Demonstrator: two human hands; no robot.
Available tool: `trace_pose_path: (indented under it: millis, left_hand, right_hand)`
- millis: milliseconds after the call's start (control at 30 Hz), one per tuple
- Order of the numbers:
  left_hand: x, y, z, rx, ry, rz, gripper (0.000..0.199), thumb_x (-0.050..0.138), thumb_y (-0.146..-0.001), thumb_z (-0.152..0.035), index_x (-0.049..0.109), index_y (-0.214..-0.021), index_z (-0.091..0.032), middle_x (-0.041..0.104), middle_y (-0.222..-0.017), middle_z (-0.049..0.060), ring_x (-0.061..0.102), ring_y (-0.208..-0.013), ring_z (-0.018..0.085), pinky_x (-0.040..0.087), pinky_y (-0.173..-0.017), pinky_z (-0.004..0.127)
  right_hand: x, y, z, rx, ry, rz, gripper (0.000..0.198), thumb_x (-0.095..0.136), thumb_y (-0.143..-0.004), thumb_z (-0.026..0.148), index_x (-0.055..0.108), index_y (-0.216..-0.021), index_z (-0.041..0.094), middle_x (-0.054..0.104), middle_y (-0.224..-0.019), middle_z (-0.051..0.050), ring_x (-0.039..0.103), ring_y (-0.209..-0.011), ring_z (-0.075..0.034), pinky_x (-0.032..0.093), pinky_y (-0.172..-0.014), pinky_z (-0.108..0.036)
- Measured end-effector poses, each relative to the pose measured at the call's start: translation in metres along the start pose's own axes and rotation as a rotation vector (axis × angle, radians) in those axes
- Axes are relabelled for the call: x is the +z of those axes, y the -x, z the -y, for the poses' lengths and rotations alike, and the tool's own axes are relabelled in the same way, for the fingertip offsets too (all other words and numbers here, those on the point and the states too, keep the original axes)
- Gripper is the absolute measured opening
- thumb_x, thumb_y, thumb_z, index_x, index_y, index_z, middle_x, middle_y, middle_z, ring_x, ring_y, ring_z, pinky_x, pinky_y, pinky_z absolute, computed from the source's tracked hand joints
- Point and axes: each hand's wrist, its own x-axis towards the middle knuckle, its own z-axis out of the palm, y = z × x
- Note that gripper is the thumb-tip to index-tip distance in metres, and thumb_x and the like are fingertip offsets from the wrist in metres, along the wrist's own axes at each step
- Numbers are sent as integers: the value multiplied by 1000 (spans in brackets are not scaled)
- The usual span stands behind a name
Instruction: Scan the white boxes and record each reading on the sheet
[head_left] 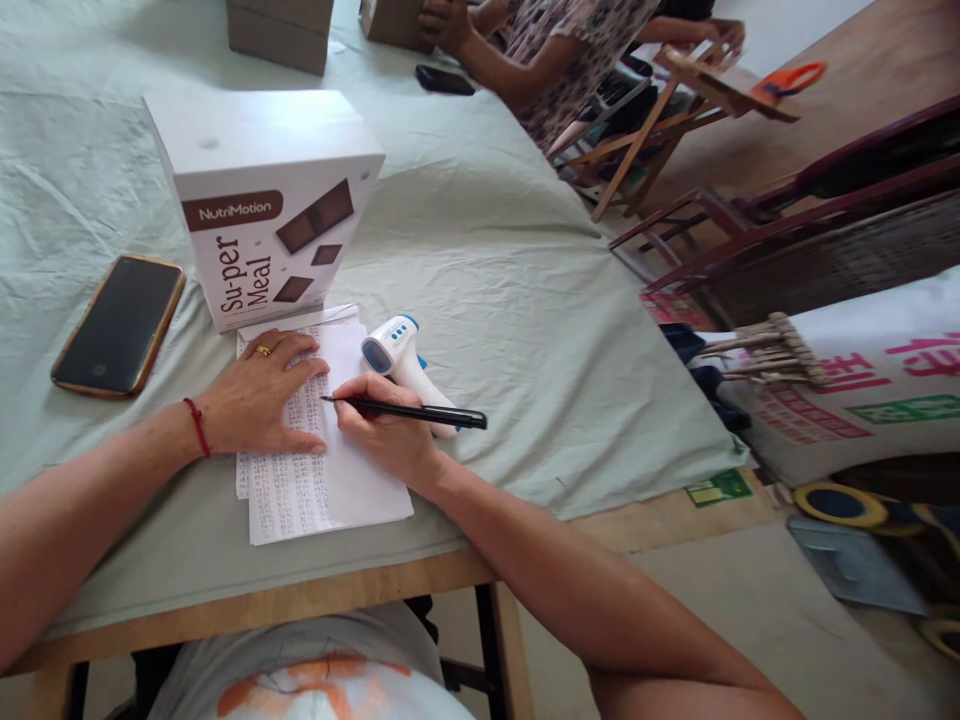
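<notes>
A stack of paper sheets (367,495) lies near the table's front edge, its left part covered in columns of small handwriting and its right part blank. My left hand (262,395) rests flat on the written side, fingers spread, a gold ring on one finger. In my right hand (386,425) is a black pen (420,408), its tip close to the paper beside the written columns; whether it touches I cannot tell. Just beyond that hand lies a white and blue infrared thermometer (401,355). Behind the paper stands a white "Su-per Meal" box (262,210).
A smartphone (120,325) lies left of the box. Across the green tablecloth (480,240) are brown boxes (281,30), a dark phone (444,80) and another person's hands on a box. Wooden stools, a chair and a printed white sack (877,370) stand to the right.
</notes>
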Motion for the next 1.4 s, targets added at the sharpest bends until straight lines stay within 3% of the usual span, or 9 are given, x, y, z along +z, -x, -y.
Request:
trace_pose_path:
  millis: [933,1400]
  left_hand:
    - [0,0,2,6,7,8,74,78,-71,-60,55,-127,-16,50,-140,20,44,-133,42,37,-110,57]
    - [-1,-1,0,-4,-1,10,74,80,-71,-56,57,-126,-13,51,-138,21,44,-132,43,38,-110,57]
  right_hand:
    - [-2,0,1,102,6,3,5,56,-74,22,61,-74,24,63,-63,2,56,-55,-14,51,-57,-30]
    - [-3,0,3,86,10,23,5,56,-74,21,60,-74,24,63,-64,2,57,-56,-14,52,-57,-30]
